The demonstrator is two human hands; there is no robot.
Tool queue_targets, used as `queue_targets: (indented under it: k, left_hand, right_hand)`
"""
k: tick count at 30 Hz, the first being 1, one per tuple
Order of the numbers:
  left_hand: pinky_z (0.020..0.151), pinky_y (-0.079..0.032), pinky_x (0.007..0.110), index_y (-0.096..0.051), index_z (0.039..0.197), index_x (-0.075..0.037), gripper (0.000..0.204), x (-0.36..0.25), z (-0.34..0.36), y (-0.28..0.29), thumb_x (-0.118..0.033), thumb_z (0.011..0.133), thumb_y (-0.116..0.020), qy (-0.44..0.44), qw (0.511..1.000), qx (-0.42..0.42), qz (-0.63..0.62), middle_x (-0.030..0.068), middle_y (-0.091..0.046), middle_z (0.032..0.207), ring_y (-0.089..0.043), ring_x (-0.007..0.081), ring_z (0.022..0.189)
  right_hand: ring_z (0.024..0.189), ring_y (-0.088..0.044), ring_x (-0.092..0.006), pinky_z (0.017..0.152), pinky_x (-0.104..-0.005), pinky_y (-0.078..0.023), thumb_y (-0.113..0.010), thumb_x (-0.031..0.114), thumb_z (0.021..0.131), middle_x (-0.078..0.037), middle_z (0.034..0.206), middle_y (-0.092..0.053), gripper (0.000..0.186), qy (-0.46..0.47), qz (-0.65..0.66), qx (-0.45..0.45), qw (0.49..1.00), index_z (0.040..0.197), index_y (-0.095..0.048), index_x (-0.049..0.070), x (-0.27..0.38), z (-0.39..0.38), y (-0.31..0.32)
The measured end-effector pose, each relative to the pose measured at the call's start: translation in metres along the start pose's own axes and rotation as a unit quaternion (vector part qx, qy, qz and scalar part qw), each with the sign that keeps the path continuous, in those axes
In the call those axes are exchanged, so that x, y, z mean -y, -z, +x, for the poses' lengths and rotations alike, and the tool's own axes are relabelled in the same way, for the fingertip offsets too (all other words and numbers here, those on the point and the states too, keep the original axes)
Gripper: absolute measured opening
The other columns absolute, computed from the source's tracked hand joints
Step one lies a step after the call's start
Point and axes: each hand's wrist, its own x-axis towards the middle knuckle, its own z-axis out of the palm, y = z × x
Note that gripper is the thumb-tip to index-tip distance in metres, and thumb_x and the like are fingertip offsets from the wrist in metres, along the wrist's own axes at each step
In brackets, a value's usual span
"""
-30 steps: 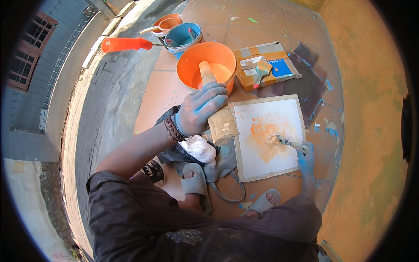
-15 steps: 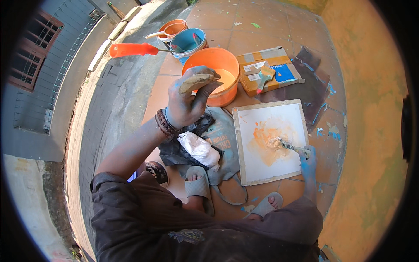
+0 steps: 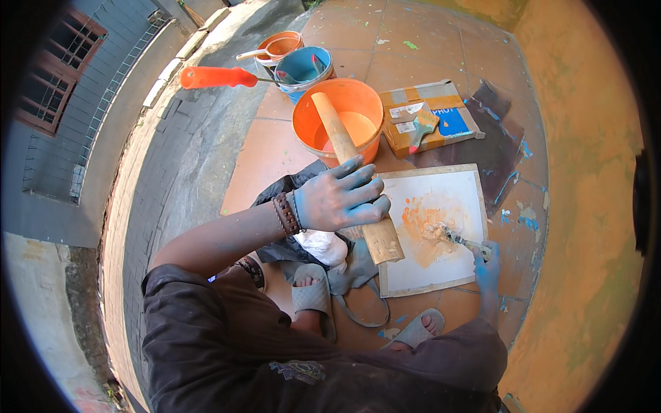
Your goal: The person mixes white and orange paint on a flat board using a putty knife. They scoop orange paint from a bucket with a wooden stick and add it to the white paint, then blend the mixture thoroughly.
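In my left hand (image 3: 341, 199), which is blue-smudged, a long flat piece of pale wood (image 3: 379, 241) lies diagonally from over the orange bucket (image 3: 368, 141) down across the left edge of a white board (image 3: 441, 272). My right hand (image 3: 487, 265) grips a putty knife (image 3: 468, 242) whose blade is in a smear of pale orange paste (image 3: 420, 220) on the board. Below my left hand lie a crumpled white bag (image 3: 319, 248), black plastic (image 3: 272, 196) and a grey cloth bag (image 3: 354, 272).
A blue bucket (image 3: 296, 69) and smaller orange pail (image 3: 282, 43) stand behind, with a red-handled tool (image 3: 217, 77). A paintbrush (image 3: 423, 127) rests on a cardboard box (image 3: 458, 124) beside a dark sheet (image 3: 496, 165). A paint-marked wall (image 3: 578, 206) rises at right; sandalled feet are below.
My left hand rose and tipped the wood end-on half a second ago, then came down and rightward, laying it diagonally again. My right hand stays on the board with the knife.
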Motion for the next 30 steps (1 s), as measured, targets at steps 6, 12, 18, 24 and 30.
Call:
queue_targets:
  k: [6, 12, 18, 24, 30]
  left_hand:
    - [0.095, -0.045, 0.045, -0.051, 0.105, -0.015, 0.028, 0.076, -0.015, -0.036, -0.013, 0.078, -0.059, 0.022, 0.997, -0.024, 0.064, 0.0078, -0.053, 0.097, -0.056, 0.0277, 0.104]
    - [0.096, -0.045, 0.041, -0.055, 0.103, -0.013, 0.029, 0.144, -0.059, -0.051, -0.01, 0.075, -0.062, 0.084, 0.989, -0.019, 0.118, 0.0086, -0.056, 0.101, -0.057, 0.0263, 0.103]
    - [0.096, -0.045, 0.041, -0.058, 0.104, -0.014, 0.031, 0.157, -0.077, -0.059, -0.012, 0.074, -0.064, 0.097, 0.979, -0.013, 0.176, 0.0081, -0.057, 0.107, -0.057, 0.0271, 0.108]
    - [0.088, -0.05, 0.038, -0.059, 0.11, -0.017, 0.036, 0.164, -0.105, -0.063, -0.012, 0.075, -0.063, 0.145, 0.972, -0.022, 0.183, 0.0082, -0.057, 0.11, -0.056, 0.0275, 0.109]
    - [0.079, -0.054, 0.036, -0.058, 0.112, -0.017, 0.038, 0.169, -0.109, -0.061, -0.012, 0.075, -0.065, 0.147, 0.972, -0.034, 0.181, 0.01, -0.056, 0.112, -0.055, 0.0287, 0.111]
  right_hand:
    - [0.057, -0.051, -0.0113, 0.05, -0.0268, -0.042, -0.063, 0.017, 0.086, -0.006, 0.071, -0.056, 0.027, 0.012, 0.007, -0.014, 1.0, 0.106, -0.052, 0.001, 0.002, -0.001, 0.004]
    - [0.056, -0.052, -0.0105, 0.047, -0.0253, -0.042, -0.064, 0.017, 0.086, -0.006, 0.073, -0.057, 0.028, 0.001, 0.006, -0.003, 1.0, 0.106, -0.052, 0.002, 0.002, -0.002, -0.006]
    - [0.056, -0.053, -0.0099, 0.044, -0.0238, -0.043, -0.065, 0.019, 0.086, -0.006, 0.074, -0.057, 0.03, 0.034, -0.008, -0.026, 0.999, 0.108, -0.051, 0.005, -0.026, -0.002, 0.001]
    - [0.056, -0.052, -0.0093, 0.045, -0.0236, -0.042, -0.064, 0.019, 0.086, -0.005, 0.074, -0.057, 0.029, -0.003, 0.002, -0.028, 1.0, 0.107, -0.051, 0.004, -0.013, -0.005, -0.003]
    - [0.056, -0.052, -0.0093, 0.047, -0.0236, -0.043, -0.064, 0.018, 0.086, -0.005, 0.074, -0.057, 0.028, -0.017, 0.01, -0.035, 0.999, 0.106, -0.052, 0.003, -0.007, -0.006, -0.001]
